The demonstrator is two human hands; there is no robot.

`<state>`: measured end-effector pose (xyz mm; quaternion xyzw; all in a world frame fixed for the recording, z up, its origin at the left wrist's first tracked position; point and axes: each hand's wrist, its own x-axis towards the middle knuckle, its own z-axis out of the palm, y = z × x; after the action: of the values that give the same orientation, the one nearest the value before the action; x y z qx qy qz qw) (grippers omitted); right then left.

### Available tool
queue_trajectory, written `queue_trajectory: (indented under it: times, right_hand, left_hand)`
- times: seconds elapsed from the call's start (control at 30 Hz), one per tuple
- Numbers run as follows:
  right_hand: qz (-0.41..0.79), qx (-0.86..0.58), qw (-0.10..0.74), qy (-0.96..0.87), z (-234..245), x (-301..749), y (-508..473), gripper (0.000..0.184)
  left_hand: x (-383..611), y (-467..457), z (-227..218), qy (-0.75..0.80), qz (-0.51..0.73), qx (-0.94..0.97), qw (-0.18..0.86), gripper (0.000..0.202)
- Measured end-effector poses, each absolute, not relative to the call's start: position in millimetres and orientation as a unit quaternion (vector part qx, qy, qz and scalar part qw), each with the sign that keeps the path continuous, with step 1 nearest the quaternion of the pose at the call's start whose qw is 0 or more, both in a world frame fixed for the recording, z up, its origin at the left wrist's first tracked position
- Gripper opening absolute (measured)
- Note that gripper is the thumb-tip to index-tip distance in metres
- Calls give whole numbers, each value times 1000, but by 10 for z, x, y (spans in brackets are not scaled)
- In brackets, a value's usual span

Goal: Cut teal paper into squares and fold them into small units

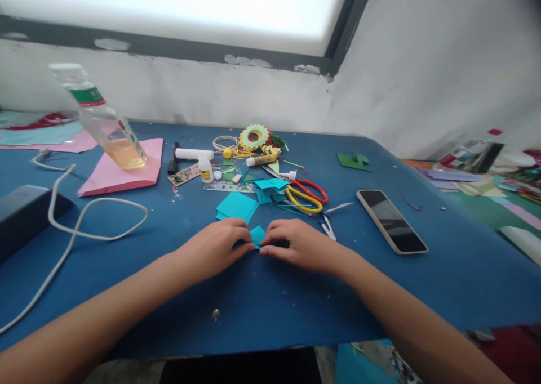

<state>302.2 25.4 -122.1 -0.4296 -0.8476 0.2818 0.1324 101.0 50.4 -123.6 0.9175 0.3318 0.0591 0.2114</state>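
Both of my hands rest on the blue table [270, 311] near its front middle. My left hand [217, 246] and my right hand [296, 243] pinch a small teal paper piece [257, 235] between their fingertips, pressing it against the tabletop. Just beyond them lies a stack of teal paper squares [236, 206]. More teal scraps [270, 186] sit farther back.
Yellow and red scissors [306, 195] and tweezers [327, 226] lie right of the squares, a phone [391, 220] farther right. Glue sticks [192, 154], a paper flower ring [255, 136], pink paper [122, 167] under a bottle [103, 119], a white cable [76, 215] and a dark box [23, 215] are at left.
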Motion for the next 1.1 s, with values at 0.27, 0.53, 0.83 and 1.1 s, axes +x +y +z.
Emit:
queue_trajectory:
  times: [0.27,0.53,0.83,1.1]
  right_hand:
    - [274,-481,145,-820,-1291,2990,261,6]
    - [257,-497,151,-815,-1338,2975,278,3]
    - [174,-531,141,-817,-1388,2935,243,9]
    - [220,-516,181,-808,-1380,2972,293,9]
  left_hand:
    - [1001,568,-1267,338,71,907,241,11]
    - [1030,593,-1331,357,101,902,218,10]
    - [1049,579,-1373,383,100,898,190,13]
    - [1072,567,-1360,408,116,884,198,14]
